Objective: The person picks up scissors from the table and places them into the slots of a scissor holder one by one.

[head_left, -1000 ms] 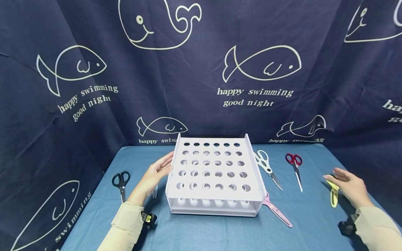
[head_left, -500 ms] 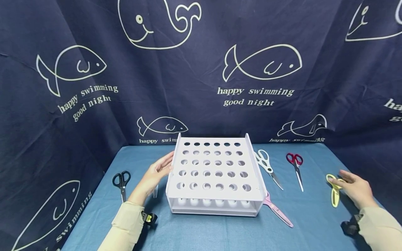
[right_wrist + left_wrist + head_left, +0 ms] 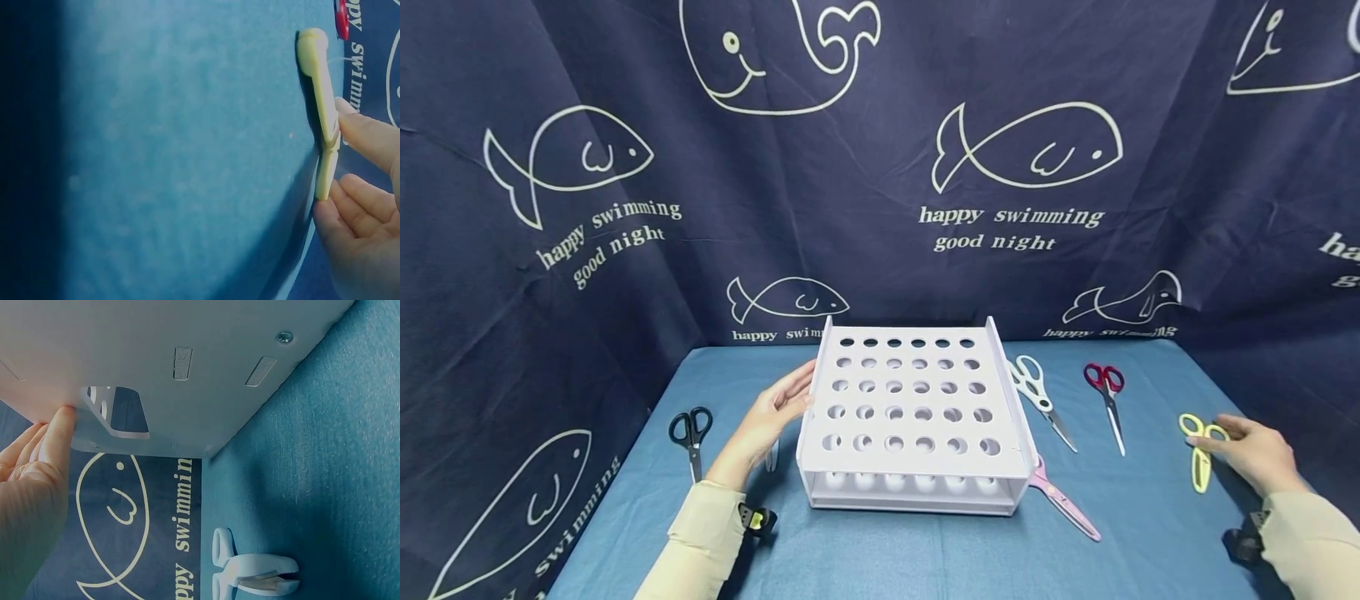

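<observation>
My left hand (image 3: pixel 771 415) rests against the left side panel of a white rack (image 3: pixel 912 429) with rows of round holes. Its fingers lie straight along the panel, beside a cut-out in the left wrist view. Yellow scissors (image 3: pixel 1200 468) lie on the blue cloth at the right, handles toward the back. There my right hand (image 3: pixel 1257 450) pinches the right handle loop. In the right wrist view, the thumb (image 3: pixel 369 134) meets the scissors near the pivot and the fingertips touch the handle end. White scissors (image 3: pixel 250 572) lie near my left hand, largely hidden in the head view.
Black scissors (image 3: pixel 691 429) lie at the left. Right of the rack are white-handled scissors (image 3: pixel 1033 385), red-handled scissors (image 3: pixel 1105 382) and pink scissors (image 3: pixel 1060 496), whose handles are hidden by the rack. A dark blue curtain (image 3: pixel 880 167) with fish outlines hangs behind the table.
My right hand has shifted right, from over the handles of the yellow scissors to their right loop, so both loops now show. My left hand and the rack have stayed put.
</observation>
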A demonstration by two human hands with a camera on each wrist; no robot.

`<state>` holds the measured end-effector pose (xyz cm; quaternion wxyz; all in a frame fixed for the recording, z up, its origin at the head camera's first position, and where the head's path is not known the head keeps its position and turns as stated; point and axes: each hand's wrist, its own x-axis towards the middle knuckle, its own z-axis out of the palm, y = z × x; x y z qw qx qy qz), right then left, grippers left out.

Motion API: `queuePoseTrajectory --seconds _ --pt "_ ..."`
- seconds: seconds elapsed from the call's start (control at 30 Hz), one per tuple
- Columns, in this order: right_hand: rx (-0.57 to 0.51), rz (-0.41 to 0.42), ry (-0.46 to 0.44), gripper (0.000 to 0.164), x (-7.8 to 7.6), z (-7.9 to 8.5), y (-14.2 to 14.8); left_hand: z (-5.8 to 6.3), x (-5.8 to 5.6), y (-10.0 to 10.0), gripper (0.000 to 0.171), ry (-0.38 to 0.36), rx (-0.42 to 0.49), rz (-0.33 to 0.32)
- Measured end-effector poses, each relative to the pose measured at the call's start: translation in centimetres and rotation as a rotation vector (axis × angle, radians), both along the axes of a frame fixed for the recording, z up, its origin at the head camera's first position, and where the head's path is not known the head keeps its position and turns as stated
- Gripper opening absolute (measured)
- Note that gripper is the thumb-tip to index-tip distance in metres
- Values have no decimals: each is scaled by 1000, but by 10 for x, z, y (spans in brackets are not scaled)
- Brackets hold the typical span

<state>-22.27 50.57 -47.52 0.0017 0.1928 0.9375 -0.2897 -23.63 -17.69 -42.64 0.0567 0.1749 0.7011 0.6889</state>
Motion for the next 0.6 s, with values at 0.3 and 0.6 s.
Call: queuePoseTrajectory --seconds 0.3,0.6 --pt "-10 -104 -58 97 -1 0 -3 1 1 1 60 -25 11 6" --pt "-8 -127 -42 91 0 6 -7 1 2 2 59 -23 3 11"
